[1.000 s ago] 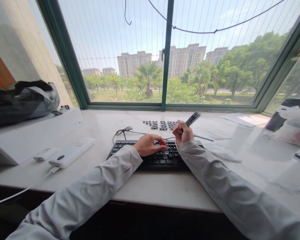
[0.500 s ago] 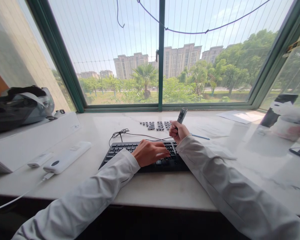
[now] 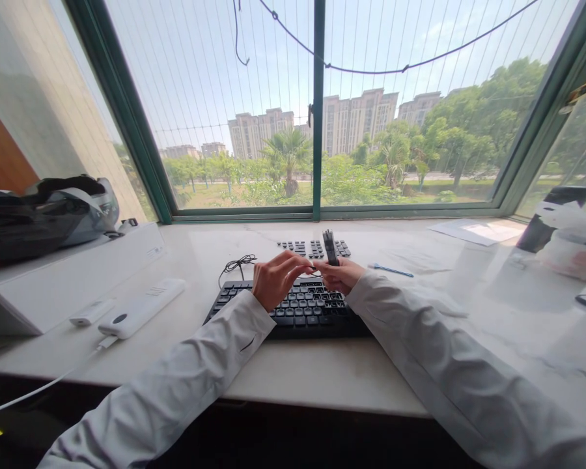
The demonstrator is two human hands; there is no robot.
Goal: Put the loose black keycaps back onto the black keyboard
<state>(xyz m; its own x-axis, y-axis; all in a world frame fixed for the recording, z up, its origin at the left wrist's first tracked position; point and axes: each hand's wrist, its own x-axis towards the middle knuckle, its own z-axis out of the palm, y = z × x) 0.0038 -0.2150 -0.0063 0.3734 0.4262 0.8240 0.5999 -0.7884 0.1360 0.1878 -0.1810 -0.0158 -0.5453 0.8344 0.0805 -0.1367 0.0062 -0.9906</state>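
Note:
A black keyboard (image 3: 293, 321) lies on the white counter, and several of its keys on the right side are off. My left hand (image 3: 276, 279) hovers above its upper middle, thumb and fingertips pinched on a small dark piece, perhaps a keycap, too small to be sure. Fingertips of both hands meet there. In my right hand (image 3: 342, 273) a dark, narrow handheld tool (image 3: 330, 247) is held upright; its exact kind does not show. Behind the hands, loose black keycaps (image 3: 343, 249) lie in rows.
A blue pen-like stick (image 3: 393, 270) lies right of my right hand. To the left are a white power bank (image 3: 141, 309) with a cable, a white box (image 3: 68, 286) and a black bag (image 3: 49, 212). Papers (image 3: 476, 230) and a plastic-wrapped tub (image 3: 573, 251) are at the right.
My left hand has risen from the keys to my right hand's fingertips, uncovering the keyboard's middle. The right hand has turned, bringing the tool more upright and left. The view has shifted slightly.

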